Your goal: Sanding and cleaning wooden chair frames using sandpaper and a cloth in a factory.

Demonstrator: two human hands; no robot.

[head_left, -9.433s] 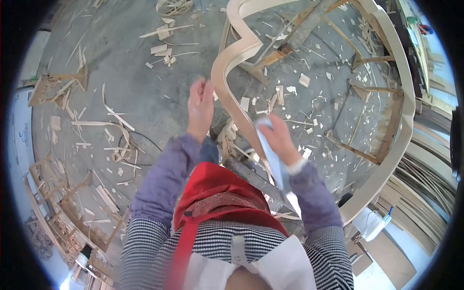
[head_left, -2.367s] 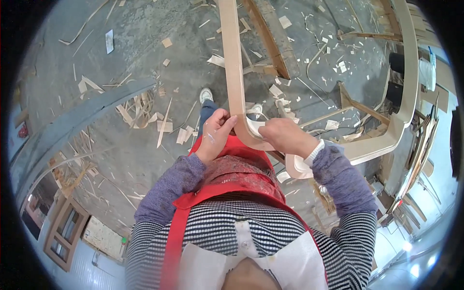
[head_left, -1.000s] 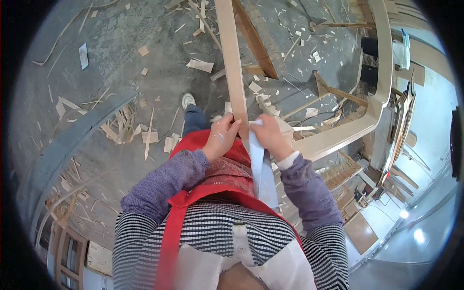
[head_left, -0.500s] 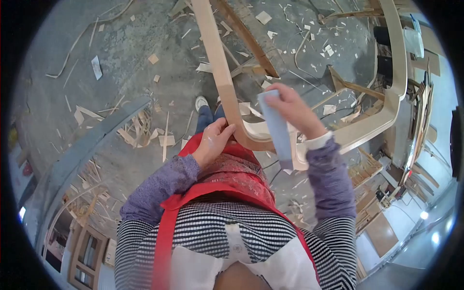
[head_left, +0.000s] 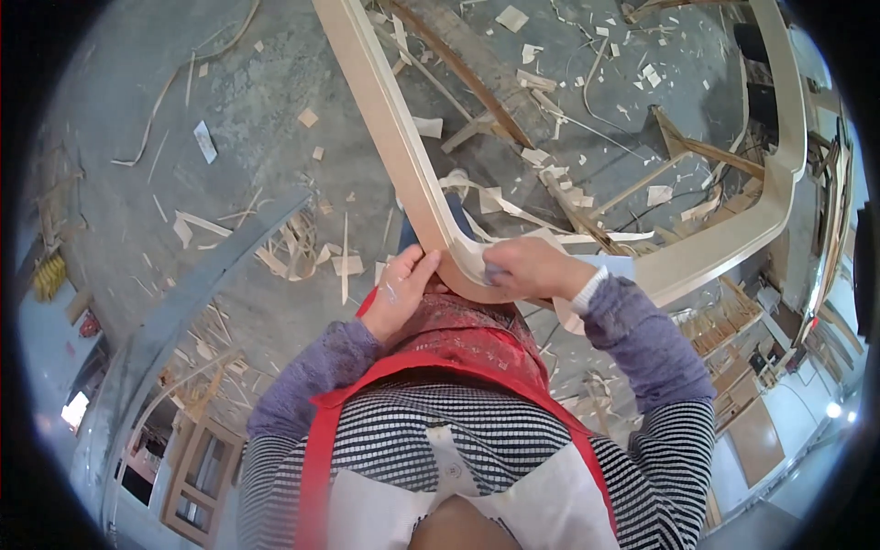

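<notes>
Head view: just lowered to the inner bend of the wooden frame (head_left: 414,188) by the apron (head_left: 458,328), with fingers of the right hand (head_left: 538,267) clamped on a pale blue strip (head_left: 620,267) and of the left hand (head_left: 400,291) pinching the outer edge, apparently resuming work there.

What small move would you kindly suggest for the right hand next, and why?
Perhaps slide the right hand gently along the inner bend of the wooden frame: it is curled there, a pale blue strip shows behind it, and the left hand holds the outer side.
</notes>
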